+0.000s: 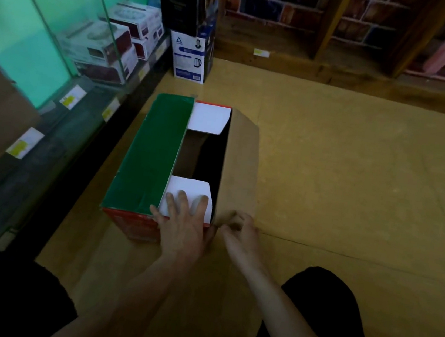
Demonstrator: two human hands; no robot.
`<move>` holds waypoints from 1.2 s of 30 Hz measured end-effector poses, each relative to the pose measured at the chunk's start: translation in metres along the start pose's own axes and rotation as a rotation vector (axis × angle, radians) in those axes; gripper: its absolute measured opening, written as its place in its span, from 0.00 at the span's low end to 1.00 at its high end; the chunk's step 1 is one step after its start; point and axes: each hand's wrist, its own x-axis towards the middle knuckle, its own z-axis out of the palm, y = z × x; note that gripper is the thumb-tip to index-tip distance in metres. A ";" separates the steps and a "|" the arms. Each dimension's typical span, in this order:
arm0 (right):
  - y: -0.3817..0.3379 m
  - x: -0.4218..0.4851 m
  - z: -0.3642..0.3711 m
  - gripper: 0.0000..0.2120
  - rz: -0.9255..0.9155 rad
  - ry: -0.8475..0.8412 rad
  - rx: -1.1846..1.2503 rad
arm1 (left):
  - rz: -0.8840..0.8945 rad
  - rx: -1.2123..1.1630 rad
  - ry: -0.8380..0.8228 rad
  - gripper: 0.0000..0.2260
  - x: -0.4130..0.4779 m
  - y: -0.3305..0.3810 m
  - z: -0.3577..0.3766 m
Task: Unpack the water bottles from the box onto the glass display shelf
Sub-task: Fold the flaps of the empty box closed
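Observation:
A cardboard box (149, 156) with a green top flap and red sides sits on the floor in front of me. Its right brown flap (240, 165) is folded outward, and two white end flaps show at the near and far ends. My left hand (182, 225) lies flat with straight fingers on the near white flap (188, 192). My right hand (238, 232) pinches the near corner of the brown flap. The inside of the box is dark; no bottles are visible. The glass display shelf (62, 42) stands at the left.
Boxed appliances (113, 43) sit behind the glass, with yellow price tags (69, 98) on the shelf edge. A kettle box (190, 56) and a black box stand at the far left corner. Wooden shelving (345, 43) runs along the back. Tan floor (355, 185) lies to the right.

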 end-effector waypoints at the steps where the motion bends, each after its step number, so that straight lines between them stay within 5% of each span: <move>1: -0.001 -0.002 -0.001 0.25 -0.016 0.015 0.001 | 0.006 0.006 -0.003 0.28 0.000 0.000 -0.001; 9: -0.007 -0.025 0.008 0.21 -0.144 0.183 -0.035 | 0.062 0.053 0.024 0.27 -0.003 -0.005 0.008; 19: -0.019 -0.038 0.029 0.11 -0.612 0.328 -0.236 | 0.116 -0.054 0.039 0.34 -0.007 -0.015 -0.004; 24: -0.028 -0.038 0.040 0.17 -0.726 0.250 -0.279 | 0.098 -0.281 0.211 0.27 -0.009 -0.033 -0.009; 31: -0.052 -0.037 0.053 0.12 -0.743 0.172 -0.231 | -0.162 -0.683 0.423 0.16 0.006 -0.070 -0.034; 36: -0.051 -0.011 0.065 0.12 -0.699 0.215 -0.283 | -0.314 -0.542 0.238 0.23 0.020 -0.098 -0.043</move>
